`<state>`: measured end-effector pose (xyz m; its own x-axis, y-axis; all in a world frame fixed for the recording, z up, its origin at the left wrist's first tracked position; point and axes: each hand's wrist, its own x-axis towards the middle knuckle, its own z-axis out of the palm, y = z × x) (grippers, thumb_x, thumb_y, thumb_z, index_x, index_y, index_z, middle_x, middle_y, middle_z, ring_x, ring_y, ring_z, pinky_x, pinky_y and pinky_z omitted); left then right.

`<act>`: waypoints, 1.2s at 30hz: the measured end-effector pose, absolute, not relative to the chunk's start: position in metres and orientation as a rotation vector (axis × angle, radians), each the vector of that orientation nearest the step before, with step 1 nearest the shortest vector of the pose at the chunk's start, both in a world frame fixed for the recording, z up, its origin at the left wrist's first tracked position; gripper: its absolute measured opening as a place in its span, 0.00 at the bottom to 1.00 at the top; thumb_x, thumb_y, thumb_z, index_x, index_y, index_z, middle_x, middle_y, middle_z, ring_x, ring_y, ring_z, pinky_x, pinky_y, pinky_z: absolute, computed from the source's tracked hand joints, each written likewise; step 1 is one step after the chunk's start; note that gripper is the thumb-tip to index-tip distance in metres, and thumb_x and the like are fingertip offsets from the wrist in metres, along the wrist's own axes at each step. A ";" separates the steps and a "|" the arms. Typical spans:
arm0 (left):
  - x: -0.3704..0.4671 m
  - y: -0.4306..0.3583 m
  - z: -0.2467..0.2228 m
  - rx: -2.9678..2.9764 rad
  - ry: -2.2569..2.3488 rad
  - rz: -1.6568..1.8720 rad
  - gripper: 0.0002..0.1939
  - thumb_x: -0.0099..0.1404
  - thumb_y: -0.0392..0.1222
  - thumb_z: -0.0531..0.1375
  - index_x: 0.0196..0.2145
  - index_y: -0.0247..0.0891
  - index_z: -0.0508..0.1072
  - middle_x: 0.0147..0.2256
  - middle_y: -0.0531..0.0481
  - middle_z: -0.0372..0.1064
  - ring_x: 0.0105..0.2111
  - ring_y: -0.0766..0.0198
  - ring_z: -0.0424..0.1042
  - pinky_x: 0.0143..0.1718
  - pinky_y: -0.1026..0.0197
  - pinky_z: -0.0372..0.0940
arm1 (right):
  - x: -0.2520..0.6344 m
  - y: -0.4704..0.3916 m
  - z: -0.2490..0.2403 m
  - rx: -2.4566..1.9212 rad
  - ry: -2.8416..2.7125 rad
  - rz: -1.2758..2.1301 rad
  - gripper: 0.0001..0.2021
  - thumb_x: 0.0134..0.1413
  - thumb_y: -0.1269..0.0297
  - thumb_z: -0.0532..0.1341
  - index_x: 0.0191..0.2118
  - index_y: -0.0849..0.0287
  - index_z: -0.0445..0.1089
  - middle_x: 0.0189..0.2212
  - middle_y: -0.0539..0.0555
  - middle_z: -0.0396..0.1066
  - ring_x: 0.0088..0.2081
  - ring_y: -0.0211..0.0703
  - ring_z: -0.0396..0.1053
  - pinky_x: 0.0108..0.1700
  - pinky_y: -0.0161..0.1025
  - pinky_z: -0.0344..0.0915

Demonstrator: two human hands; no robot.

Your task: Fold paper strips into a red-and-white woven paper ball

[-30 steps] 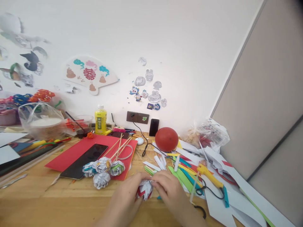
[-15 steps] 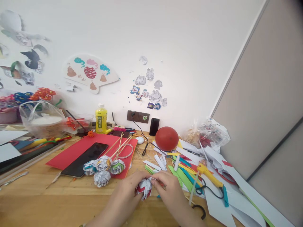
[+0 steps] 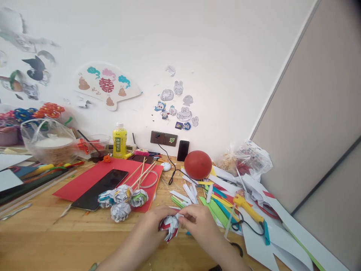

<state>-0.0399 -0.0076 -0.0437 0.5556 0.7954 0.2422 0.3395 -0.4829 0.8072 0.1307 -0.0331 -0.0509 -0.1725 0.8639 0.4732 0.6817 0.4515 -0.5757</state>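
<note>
My left hand (image 3: 152, 224) is wrapped round a folded paper flower (image 3: 170, 227), white with red parts, low in the middle of the view. Thumb and forefinger of my right hand (image 3: 194, 220) pinch the flower's upper right edge. To the left, several white paper flowers (image 3: 120, 211) with blue, yellow and green bits lie together, some on wooden sticks (image 3: 144, 173). They rest partly on a black tablet (image 3: 103, 188) and a red sheet (image 3: 73, 180).
Coloured paper strips (image 3: 220, 210), a yellow glue gun (image 3: 248, 207) and white paper sheets (image 3: 259, 241) cover the right side. Behind stand a red balloon (image 3: 197, 165), a phone (image 3: 183, 151) and a yellow bottle (image 3: 120, 141). A plastic-wrapped bowl (image 3: 50, 145) is at left.
The flower has tilted slightly and shifted a little left and down in my left hand. My right fingers remain at its edge. The whole view has shifted slightly.
</note>
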 end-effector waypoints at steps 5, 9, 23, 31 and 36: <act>-0.038 -0.009 -0.048 2.075 0.962 0.849 0.26 0.45 0.26 0.50 0.39 0.42 0.75 0.39 0.49 0.76 0.40 0.59 0.71 0.42 0.61 0.63 | 0.123 -0.033 -0.060 -1.270 -1.906 0.102 0.08 0.51 0.72 0.56 0.26 0.58 0.72 0.21 0.50 0.72 0.23 0.38 0.68 0.26 0.31 0.62; -0.037 -0.011 -0.050 2.104 0.986 0.854 0.25 0.45 0.26 0.49 0.37 0.41 0.74 0.36 0.51 0.75 0.37 0.60 0.71 0.38 0.62 0.62 | 0.118 -0.034 -0.068 -1.310 -1.906 -0.026 0.09 0.48 0.76 0.55 0.26 0.59 0.70 0.21 0.50 0.70 0.24 0.39 0.68 0.26 0.32 0.61; -0.040 -0.011 -0.053 2.199 0.970 1.021 0.25 0.46 0.24 0.48 0.38 0.41 0.72 0.40 0.48 0.72 0.42 0.59 0.69 0.44 0.60 0.62 | 0.104 -0.048 -0.066 -0.993 -1.995 -0.808 0.16 0.56 0.81 0.45 0.40 0.72 0.69 0.28 0.64 0.74 0.28 0.47 0.71 0.29 0.41 0.68; -0.043 -0.007 -0.055 2.235 0.903 1.207 0.26 0.46 0.24 0.48 0.40 0.41 0.71 0.41 0.48 0.72 0.44 0.60 0.69 0.46 0.60 0.64 | 0.106 -0.054 -0.051 -1.119 -1.906 -0.285 0.15 0.57 0.72 0.51 0.49 0.65 0.65 0.40 0.61 0.73 0.41 0.47 0.71 0.40 0.42 0.71; -0.043 -0.008 -0.063 2.209 0.955 1.273 0.24 0.47 0.25 0.49 0.39 0.39 0.72 0.40 0.47 0.74 0.42 0.60 0.72 0.44 0.61 0.67 | 0.100 -0.056 -0.061 -1.005 -1.926 -0.456 0.17 0.54 0.74 0.51 0.49 0.67 0.65 0.41 0.63 0.73 0.42 0.51 0.71 0.42 0.47 0.70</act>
